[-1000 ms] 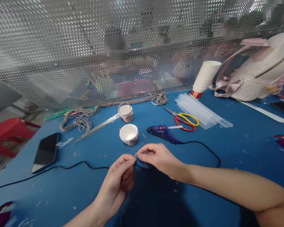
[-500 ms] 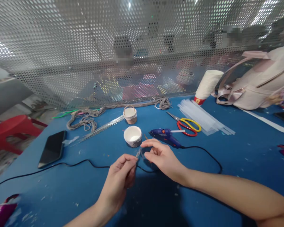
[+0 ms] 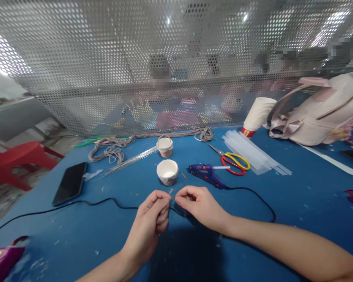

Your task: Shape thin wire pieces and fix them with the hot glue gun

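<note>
Between thumb and forefinger, my left hand [image 3: 153, 219] pinches a short, thin greyish strand [image 3: 170, 192] whose tip sticks up. My right hand [image 3: 202, 205] is closed in a pinch just to the right of it; what its fingertips hold is too small to make out. Just beyond the hands stands a small white-lined bowl [image 3: 167, 172] with a mottled outside. Behind it is a little cup with a looped handle [image 3: 165, 148], brown below and white above. A blue glue gun [image 3: 204, 171] with a glue stick in it lies beyond my right hand.
Scissors [image 3: 233, 161] and translucent strips [image 3: 253, 152] lie right of the glue gun, near stacked paper cups [image 3: 258, 114] and a backpack [image 3: 320, 113]. Grey cord [image 3: 110, 149], thin wires [image 3: 132, 160] and a phone [image 3: 70, 183] lie left. A black cable [image 3: 100, 200] crosses the table.
My right hand has come down toward me, and its fingers have closed from a looser, spread pose into a pinch beside the strand. My left hand keeps its pinch. The view has tilted slightly.
</note>
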A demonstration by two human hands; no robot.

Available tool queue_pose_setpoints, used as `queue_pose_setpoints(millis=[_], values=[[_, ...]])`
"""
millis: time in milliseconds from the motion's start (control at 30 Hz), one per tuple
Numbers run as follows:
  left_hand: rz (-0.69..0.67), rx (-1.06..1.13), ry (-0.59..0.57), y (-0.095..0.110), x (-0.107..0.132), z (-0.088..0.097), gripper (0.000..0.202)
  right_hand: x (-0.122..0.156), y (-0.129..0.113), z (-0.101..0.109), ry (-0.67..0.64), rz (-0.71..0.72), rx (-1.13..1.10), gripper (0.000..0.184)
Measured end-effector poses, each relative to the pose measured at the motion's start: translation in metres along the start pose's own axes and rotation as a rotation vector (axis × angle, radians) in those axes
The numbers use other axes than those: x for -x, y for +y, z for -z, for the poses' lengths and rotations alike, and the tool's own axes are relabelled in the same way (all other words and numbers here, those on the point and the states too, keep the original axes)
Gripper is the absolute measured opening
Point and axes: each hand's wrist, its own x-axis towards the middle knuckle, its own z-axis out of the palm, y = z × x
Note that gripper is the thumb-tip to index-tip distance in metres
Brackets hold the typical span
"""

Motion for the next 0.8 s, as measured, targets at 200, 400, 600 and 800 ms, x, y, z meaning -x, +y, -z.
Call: queue_pose_setpoints(millis=[200, 400, 600, 800], values=[[-0.090, -0.114, 0.055, -0.004, -0.001, -0.001, 0.026, 0.002, -0.002, -0.001, -0.026, -0.003, -0.023, 0.014], [-0.126, -0.200, 0.077, -0.005, -0.002, -0.001, 0.027, 0.004, -0.004, -0.001, -0.082, 0.004, 0.005, 0.014], [-0.074, -0.214, 0.058, 0.001, 0.004, -0.004, 0.027, 0.003, -0.007, 0.009, 0.055, 0.217, 0.029, 0.016], [0.076, -0.155, -0.066, 0.001, 0.006, -0.005, 0.029, 0.003, -0.005, 0.010, -0.033, 0.316, 0.072, 0.010]])
